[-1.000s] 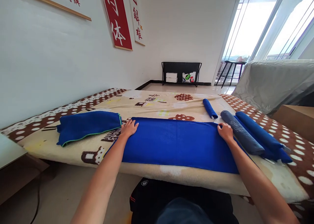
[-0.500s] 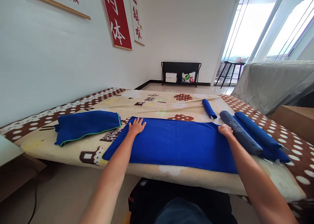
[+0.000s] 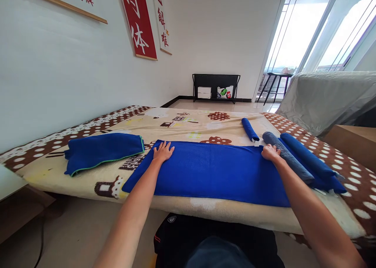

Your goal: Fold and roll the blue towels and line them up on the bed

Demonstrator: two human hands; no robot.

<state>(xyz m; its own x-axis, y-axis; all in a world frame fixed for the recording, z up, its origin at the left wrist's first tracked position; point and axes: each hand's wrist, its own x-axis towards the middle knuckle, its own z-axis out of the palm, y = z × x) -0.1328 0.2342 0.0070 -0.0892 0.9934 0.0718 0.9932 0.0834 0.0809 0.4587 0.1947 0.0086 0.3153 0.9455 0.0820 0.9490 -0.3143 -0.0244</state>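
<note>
A blue towel, folded into a long flat strip, lies along the near edge of the bed. My left hand rests palm down near its far left corner, fingers spread. At the far right corner, my right hand lies on the towel with its fingers loosened, close beside a rolled grey towel. A small white tag shows just left of that hand. To the left sits another blue towel with green edging, loosely folded.
Right of the grey roll lie rolled blue towels; a smaller blue roll lies farther back. The patterned blanket covers the bed. A cardboard box and plastic-covered furniture stand at the right, a black rack at the far wall.
My right hand has loosened from a closed grip at the towel's corner and lies flatter on it. The towel's right end reaches slightly farther right. My left hand stays put.
</note>
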